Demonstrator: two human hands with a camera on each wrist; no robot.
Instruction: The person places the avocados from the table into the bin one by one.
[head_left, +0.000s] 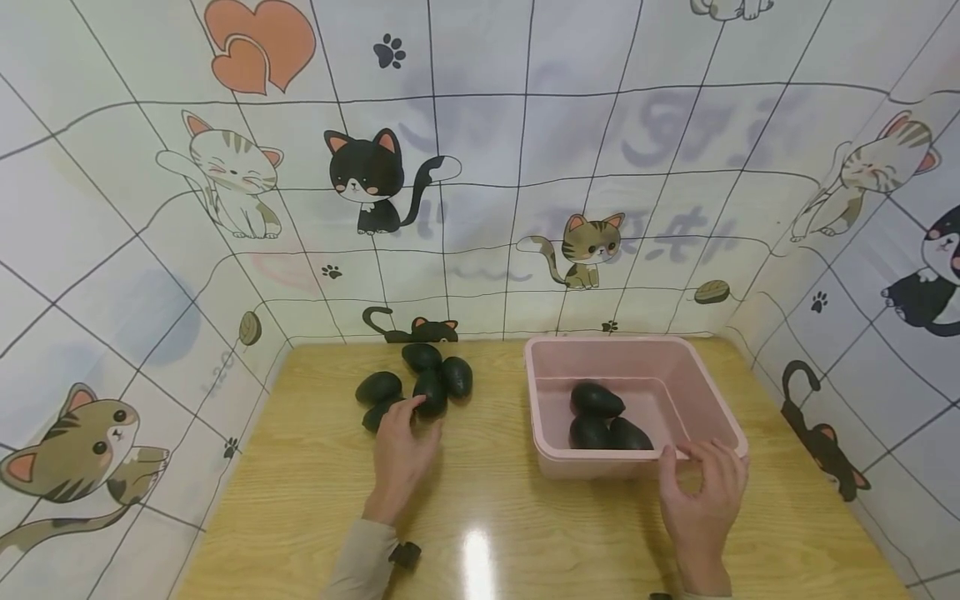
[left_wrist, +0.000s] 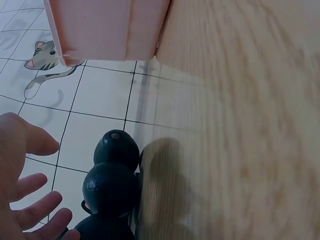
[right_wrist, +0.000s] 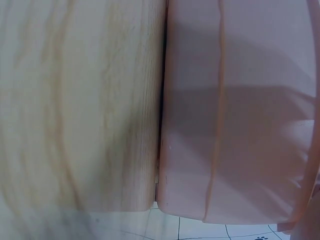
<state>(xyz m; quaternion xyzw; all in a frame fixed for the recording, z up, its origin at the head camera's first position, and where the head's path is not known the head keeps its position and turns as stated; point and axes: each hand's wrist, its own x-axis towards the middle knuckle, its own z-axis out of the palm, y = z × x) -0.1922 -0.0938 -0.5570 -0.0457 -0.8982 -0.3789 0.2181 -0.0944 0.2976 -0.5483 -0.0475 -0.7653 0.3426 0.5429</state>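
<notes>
A bare lane of tabletop [head_left: 491, 483] runs between the avocado cluster [head_left: 431, 390] and the pink bin [head_left: 600, 467], widening toward the near side. The cluster obstructs rearward travel of the left hand [head_left: 405, 457]. Bin access is from above; its walls block low approach. The right hand [head_left: 703, 498] occupies the front rim's right end. Inside, three avocados [head_left: 597, 400] obstruct the left portion (the right portion is unobstructed).

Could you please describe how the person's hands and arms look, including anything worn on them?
The left hand and right hand are without gloves. The left arm wears a light beige sleeve, with a small black block near its cuff. On the right, only a strip of pale cuff and a dark edge show.
</notes>
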